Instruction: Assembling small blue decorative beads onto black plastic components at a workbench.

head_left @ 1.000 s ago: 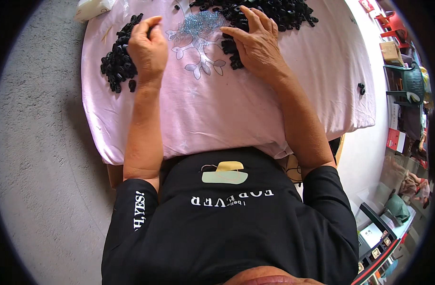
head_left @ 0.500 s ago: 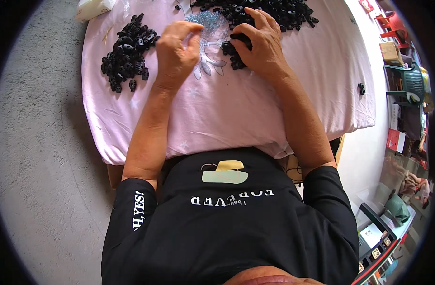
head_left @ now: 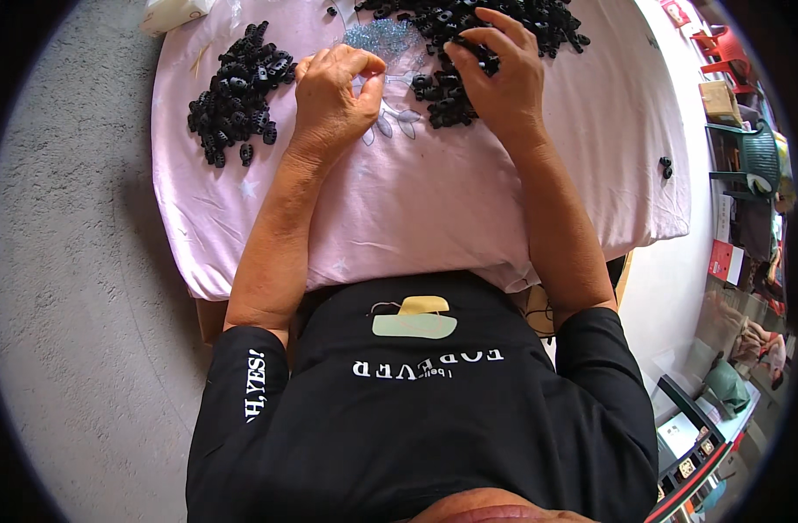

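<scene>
My left hand (head_left: 336,94) is over the middle of the cloth with thumb and forefinger pinched together. Whatever they may hold is too small or hidden to make out. Just beyond it lies a heap of tiny shiny blue-silver bits (head_left: 383,35). My right hand (head_left: 509,83) hovers at the near side of a large pile of small black plastic pieces (head_left: 538,22), which look like cord locks. Its fingers are curved and apart, with black pieces showing between thumb and forefinger; none is plainly gripped. A second pile of the same black pieces (head_left: 238,96) lies left of my left hand.
A pink patterned cloth (head_left: 399,209) covers the table. Two loose black pieces (head_left: 666,167) lie near its right side. A white package (head_left: 174,12) sits at the far left edge. Beyond the table on the right stand a green chair (head_left: 756,161), a cardboard box (head_left: 720,102) and red chairs (head_left: 726,52).
My right hand has shifted slightly right and its fingers have spread above the black pile. My left hand has turned a little and moved slightly right and nearer, still pinched.
</scene>
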The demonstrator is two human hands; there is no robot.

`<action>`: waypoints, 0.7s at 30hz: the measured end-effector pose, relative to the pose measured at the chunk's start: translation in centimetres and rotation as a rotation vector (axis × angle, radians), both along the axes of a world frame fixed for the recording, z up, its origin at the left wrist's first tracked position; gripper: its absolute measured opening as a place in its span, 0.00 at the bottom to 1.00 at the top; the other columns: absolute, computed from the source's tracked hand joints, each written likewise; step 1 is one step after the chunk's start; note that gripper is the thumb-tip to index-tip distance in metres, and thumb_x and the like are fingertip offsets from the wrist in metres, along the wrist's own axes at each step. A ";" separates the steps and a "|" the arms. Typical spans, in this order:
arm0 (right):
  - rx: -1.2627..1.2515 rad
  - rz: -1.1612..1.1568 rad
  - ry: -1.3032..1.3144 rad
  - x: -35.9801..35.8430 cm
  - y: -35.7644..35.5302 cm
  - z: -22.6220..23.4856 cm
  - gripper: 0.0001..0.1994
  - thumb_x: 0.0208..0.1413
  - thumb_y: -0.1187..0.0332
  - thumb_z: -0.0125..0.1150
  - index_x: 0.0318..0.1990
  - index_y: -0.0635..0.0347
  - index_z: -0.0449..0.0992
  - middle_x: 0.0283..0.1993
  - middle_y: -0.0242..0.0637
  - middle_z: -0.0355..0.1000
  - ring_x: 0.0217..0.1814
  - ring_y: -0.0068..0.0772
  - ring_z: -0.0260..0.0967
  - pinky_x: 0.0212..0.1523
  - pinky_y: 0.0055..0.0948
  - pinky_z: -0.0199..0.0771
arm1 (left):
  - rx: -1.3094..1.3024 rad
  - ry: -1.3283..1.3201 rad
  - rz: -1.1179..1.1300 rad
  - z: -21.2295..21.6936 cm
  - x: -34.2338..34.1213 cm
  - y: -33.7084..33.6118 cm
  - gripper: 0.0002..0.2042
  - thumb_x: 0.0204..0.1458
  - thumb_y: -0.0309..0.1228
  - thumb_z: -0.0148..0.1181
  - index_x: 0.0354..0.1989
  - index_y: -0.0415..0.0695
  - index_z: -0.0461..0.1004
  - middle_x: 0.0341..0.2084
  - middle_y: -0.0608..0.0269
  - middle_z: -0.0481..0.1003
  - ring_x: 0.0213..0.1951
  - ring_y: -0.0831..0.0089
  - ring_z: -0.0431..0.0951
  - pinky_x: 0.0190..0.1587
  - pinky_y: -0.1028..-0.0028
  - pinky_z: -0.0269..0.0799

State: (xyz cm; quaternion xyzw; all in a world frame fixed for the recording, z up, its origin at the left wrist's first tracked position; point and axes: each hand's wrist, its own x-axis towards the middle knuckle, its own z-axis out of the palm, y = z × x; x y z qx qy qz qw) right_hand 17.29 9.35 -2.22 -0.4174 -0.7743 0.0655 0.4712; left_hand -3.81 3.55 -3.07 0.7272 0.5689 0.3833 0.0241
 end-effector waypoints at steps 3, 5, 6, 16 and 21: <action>0.096 -0.068 0.005 0.1 0.1 0.5 0.09 0.47 0.68 0.71 0.36 0.59 0.81 0.49 0.35 0.75 0.49 0.34 0.72 0.51 0.31 0.71 | -0.055 0.049 0.014 0.3 0.3 -0.4 0.02 0.46 0.28 0.61 0.29 0.49 0.78 0.28 0.70 0.77 0.35 0.70 0.76 0.50 0.65 0.60; -0.276 0.039 0.381 0.0 0.1 0.2 0.07 0.52 0.72 0.68 0.38 0.62 0.80 0.42 0.32 0.76 0.38 0.22 0.74 0.41 0.21 0.74 | -0.101 0.068 0.036 0.3 0.5 -0.5 0.02 0.46 0.29 0.62 0.29 0.49 0.78 0.27 0.70 0.76 0.35 0.70 0.76 0.51 0.66 0.60; -0.276 0.038 0.382 -0.1 0.1 -0.1 0.07 0.52 0.72 0.68 0.38 0.62 0.80 0.42 0.32 0.76 0.38 0.22 0.74 0.41 0.21 0.74 | -0.100 0.090 0.045 0.3 0.4 -0.6 0.02 0.46 0.29 0.62 0.28 0.49 0.78 0.27 0.70 0.76 0.35 0.70 0.76 0.50 0.66 0.59; -0.585 0.273 0.629 -0.2 -0.3 0.1 0.08 0.57 0.74 0.63 0.44 0.63 0.78 0.34 0.32 0.77 0.35 0.19 0.74 0.38 0.18 0.76 | 0.028 -0.033 0.073 0.1 0.6 0.0 0.04 0.50 0.26 0.62 0.31 0.46 0.73 0.27 0.63 0.74 0.35 0.63 0.76 0.43 0.63 0.66; -0.661 0.342 0.644 0.0 -0.6 1.0 0.09 0.60 0.71 0.59 0.47 0.61 0.77 0.36 0.35 0.78 0.35 0.21 0.75 0.40 0.21 0.77 | -0.008 -0.155 0.028 0.5 1.2 -0.2 0.03 0.52 0.23 0.60 0.33 0.43 0.73 0.28 0.59 0.75 0.33 0.58 0.77 0.37 0.64 0.71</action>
